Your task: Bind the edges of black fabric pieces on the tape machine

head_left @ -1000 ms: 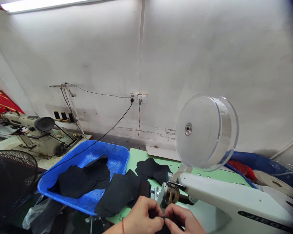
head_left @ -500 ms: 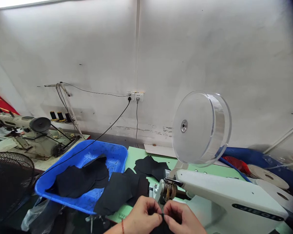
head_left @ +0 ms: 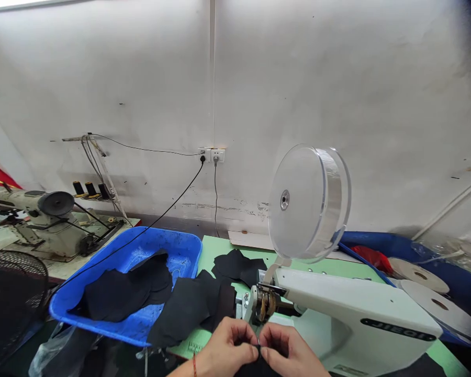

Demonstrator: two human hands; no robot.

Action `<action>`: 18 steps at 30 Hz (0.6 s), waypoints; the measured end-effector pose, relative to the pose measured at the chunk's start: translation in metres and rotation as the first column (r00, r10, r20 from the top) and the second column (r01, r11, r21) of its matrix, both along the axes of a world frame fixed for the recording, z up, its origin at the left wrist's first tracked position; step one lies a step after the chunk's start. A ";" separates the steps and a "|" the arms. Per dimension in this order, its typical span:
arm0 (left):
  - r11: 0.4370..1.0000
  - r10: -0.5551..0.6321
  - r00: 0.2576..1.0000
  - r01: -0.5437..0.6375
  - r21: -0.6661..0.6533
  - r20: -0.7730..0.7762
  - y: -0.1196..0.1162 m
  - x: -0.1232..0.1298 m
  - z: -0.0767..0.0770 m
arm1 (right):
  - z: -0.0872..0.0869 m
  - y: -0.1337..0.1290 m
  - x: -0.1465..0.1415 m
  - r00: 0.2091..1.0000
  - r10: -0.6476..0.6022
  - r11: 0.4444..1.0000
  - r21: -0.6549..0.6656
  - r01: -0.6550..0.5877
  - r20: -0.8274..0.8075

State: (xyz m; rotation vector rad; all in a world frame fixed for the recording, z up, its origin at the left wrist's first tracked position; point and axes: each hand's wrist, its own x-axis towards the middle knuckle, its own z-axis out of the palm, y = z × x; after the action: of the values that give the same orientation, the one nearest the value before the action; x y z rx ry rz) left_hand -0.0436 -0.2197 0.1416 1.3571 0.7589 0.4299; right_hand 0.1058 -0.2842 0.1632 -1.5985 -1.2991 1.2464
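Clamped along its edge between the fingers of left hand [head_left: 231, 346] and right hand [head_left: 292, 352], low at centre: black piece [head_left: 258, 368]; probably light, limp and soft; best pinched by the edge; beyond, cut pieces [head_left: 239, 266] on green desk [head_left: 214, 247], blue tub [head_left: 185, 252] leftward; close ahead, likely limiting rightward reach, white machine [head_left: 337, 299] under clear reel [head_left: 298, 214].

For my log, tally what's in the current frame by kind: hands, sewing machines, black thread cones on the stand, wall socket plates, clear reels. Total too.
Hands: 2 (left hand, right hand)
Sewing machines: 2 (JIEQI machine, far-left machine)
Black thread cones: 3
Wall socket plates: 2
Clear reel: 1
Total: 10
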 end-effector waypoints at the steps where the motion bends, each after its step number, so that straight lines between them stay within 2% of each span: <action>1: 1.000 -0.013 1.000 0.013 0.027 -0.025 0.000 0.000 0.001 | -0.001 -0.001 0.000 1.000 0.004 1.000 0.002 -0.004 0.008; 5: 0.997 -0.016 0.996 0.023 0.079 -0.090 0.000 0.005 0.003 | -0.003 -0.004 0.003 0.999 0.031 1.000 -0.002 -0.031 0.021; 10: 1.000 -0.026 1.000 0.026 -0.002 0.016 0.001 0.010 0.003 | -0.001 -0.008 0.009 0.993 0.025 1.000 0.018 -0.023 -0.118; 15: 0.989 -0.066 0.996 0.073 0.127 -0.062 -0.001 0.013 0.010 | -0.001 -0.007 0.014 0.995 0.027 0.999 0.027 -0.025 -0.101; 18: 0.981 -0.044 0.996 0.058 0.184 -0.081 0.000 0.016 0.011 | -0.014 -0.008 0.028 0.995 0.053 0.998 0.030 -0.051 -0.083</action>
State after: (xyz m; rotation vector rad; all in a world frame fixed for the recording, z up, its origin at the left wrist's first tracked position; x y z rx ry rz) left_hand -0.0274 -0.2198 0.1522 1.5728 0.7589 0.4181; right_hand 0.1334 -0.2922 0.1490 -1.4854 -1.3071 1.3074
